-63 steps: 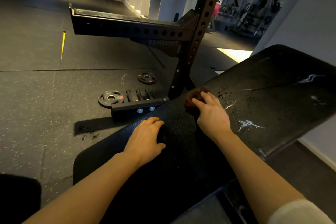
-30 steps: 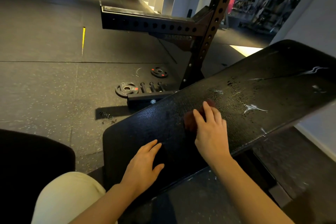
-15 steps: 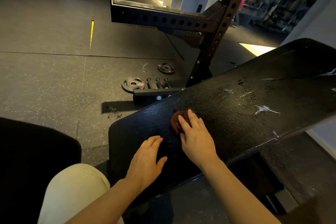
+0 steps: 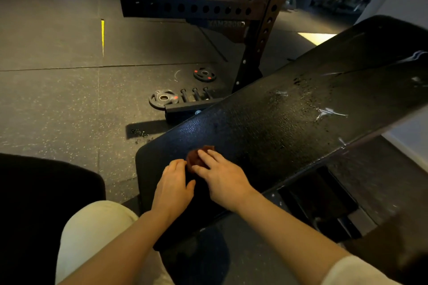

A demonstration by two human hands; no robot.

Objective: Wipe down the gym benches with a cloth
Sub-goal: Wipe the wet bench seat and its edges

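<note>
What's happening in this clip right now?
A person is wiping a black gym bench pad with a small reddish-brown cloth. The right hand presses the cloth flat near the pad's lower end, while the left hand rests on the pad beside it. Droplets and wet streaks show farther up the pad, so that part looks not yet wiped. Two weight plates lie on the floor by a rack upright.

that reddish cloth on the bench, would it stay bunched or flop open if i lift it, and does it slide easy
The cloth is a small crumpled wad under the right hand, so it is probably soft and would likely sag open when lifted. It looks light. The bench pad shows wet droplets, so it may drag damp rather than glide.
</note>
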